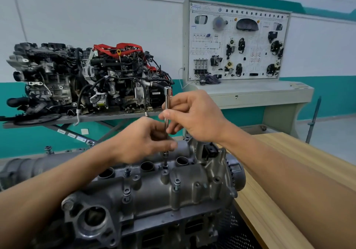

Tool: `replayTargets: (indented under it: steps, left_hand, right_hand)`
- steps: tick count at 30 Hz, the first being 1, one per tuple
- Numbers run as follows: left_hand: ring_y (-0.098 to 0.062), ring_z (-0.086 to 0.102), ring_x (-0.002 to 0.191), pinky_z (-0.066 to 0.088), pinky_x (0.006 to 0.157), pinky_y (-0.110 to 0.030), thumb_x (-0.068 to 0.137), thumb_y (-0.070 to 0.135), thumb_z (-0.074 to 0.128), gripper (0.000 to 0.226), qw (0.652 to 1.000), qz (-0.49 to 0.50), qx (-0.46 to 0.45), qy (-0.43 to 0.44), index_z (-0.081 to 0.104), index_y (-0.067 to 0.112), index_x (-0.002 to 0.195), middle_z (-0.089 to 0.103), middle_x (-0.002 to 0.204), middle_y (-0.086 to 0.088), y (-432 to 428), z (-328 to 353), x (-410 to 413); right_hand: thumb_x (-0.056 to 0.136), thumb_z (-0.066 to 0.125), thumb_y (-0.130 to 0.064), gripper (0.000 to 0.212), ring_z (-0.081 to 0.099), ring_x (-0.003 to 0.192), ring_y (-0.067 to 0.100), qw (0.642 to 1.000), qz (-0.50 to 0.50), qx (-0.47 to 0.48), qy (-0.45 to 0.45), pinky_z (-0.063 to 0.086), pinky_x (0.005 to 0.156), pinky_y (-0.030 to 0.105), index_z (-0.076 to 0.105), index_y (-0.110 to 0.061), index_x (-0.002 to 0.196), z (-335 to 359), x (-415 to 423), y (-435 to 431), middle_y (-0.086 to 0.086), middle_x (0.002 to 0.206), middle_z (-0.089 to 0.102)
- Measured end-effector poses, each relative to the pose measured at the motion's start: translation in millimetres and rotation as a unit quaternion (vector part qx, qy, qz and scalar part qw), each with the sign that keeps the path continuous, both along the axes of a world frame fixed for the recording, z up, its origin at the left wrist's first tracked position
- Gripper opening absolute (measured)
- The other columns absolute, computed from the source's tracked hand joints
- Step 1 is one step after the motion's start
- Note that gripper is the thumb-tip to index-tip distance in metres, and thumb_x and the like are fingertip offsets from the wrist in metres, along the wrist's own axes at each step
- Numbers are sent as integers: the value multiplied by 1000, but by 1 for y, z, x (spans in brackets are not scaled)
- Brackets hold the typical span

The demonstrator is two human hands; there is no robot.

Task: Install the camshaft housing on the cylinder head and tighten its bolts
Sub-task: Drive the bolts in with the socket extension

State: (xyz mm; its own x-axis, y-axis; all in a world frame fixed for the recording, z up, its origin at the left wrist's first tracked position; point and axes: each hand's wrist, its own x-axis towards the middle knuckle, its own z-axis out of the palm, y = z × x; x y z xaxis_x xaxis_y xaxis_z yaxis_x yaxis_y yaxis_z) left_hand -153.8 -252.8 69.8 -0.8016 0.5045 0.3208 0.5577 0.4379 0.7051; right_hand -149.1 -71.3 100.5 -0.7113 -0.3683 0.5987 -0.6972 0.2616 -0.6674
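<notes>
The grey cast camshaft housing point(154, 196) lies on the cylinder head point(169, 229) in the lower middle. Several bolts stand in its bosses, such as a raised bolt point(176, 183) and another bolt point(126, 192). A long chrome extension bar point(167, 98) stands upright, its socket tip point(165, 159) down on a bolt between two round plug wells. My right hand point(192, 116) pinches the bar's upper shaft. My left hand point(142, 139) grips the bar lower down, just above the housing.
A wooden table point(289, 171) runs along the right. Behind, a complete engine point(86, 79) sits on a grey stand point(57, 120). A training panel point(238, 40) with car parts stands on a cabinet at the back right.
</notes>
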Motion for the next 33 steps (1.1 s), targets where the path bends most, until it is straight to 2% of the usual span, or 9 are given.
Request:
replayTargets:
  steps: [7, 9, 13, 16, 19, 21, 24, 27, 33]
  left_hand:
    - [-13, 69, 57, 57, 58, -24, 81, 20, 82, 12, 992, 81, 5, 95, 77, 11, 74, 75, 65, -2, 2, -5, 3]
    - [-13, 69, 58, 56, 58, -24, 84, 15, 80, 10, 991, 80, -15, 106, 76, 9, 77, 75, 67, -2, 1, -5, 4]
    - [-34, 68, 69, 57, 73, -50, 89, 12, 74, 10, 994, 55, -31, 92, 73, 4, 83, 74, 75, -15, -5, -3, 4]
    - [-19, 73, 79, 59, 80, -44, 91, 9, 71, 5, 996, 25, -45, 71, 73, 6, 93, 78, 82, -9, -6, -2, 4]
    - [-15, 75, 90, 59, 86, -30, 93, 3, 66, 10, 998, 3, -45, 44, 71, 7, 101, 79, 93, -2, -6, -1, 5]
    - [-21, 75, 95, 58, 90, -35, 95, 2, 63, 11, 999, -3, -35, 28, 70, 7, 102, 79, 97, -4, -5, -2, 4]
    - [-27, 57, 65, 49, 64, -46, 87, 25, 76, 26, 999, 22, -15, 32, 70, 0, 91, 70, 78, -11, 0, -7, 5]
    - [-21, 54, 57, 51, 58, -45, 79, 29, 83, 28, 992, 76, -3, 102, 72, 5, 71, 71, 65, -17, 0, -6, 4]
    - [-18, 73, 70, 62, 75, -36, 90, 8, 71, 8, 999, 35, 2, 40, 73, 6, 83, 76, 74, -8, 1, -3, 2]
  right_hand:
    - [71, 90, -24, 26, 68, 51, 14, 977, -177, -67, 93, 56, 54, 29, 64, -23, 66, -8, 0, -13, 0, 56, 69]
    - [75, 87, -26, 21, 68, 50, 16, 987, -144, -32, 65, 57, 54, 31, 67, -20, 73, -6, -1, -14, 3, 58, 71]
    - [94, 67, -15, 13, 66, 48, 19, 999, -8, 21, -23, 52, 46, 28, 69, -3, 94, 1, -1, -11, 7, 78, 75]
    - [99, 57, -4, 9, 66, 50, 16, 997, 53, 20, -61, 52, 46, 26, 64, 0, 100, 5, 1, -8, 11, 94, 76]
    - [95, 62, -4, 14, 66, 46, 18, 1000, 0, -11, -10, 55, 46, 39, 66, 5, 85, -3, 2, -11, 17, 79, 75]
    - [89, 72, -10, 21, 65, 42, 19, 996, -63, -49, 32, 53, 44, 36, 68, 5, 76, -10, 1, -16, 16, 64, 72]
    - [78, 84, -20, 34, 63, 37, 15, 985, -126, -95, 76, 47, 44, 25, 62, -1, 62, -16, -1, -23, 8, 47, 64]
    - [74, 87, -26, 39, 62, 37, 14, 980, -148, -99, 84, 43, 49, 21, 57, -6, 58, -19, -4, -30, 4, 43, 61]
    - [100, 59, -17, 12, 64, 50, 15, 997, 49, 10, -62, 47, 42, 23, 66, -7, 102, 9, -6, -10, 4, 89, 76]
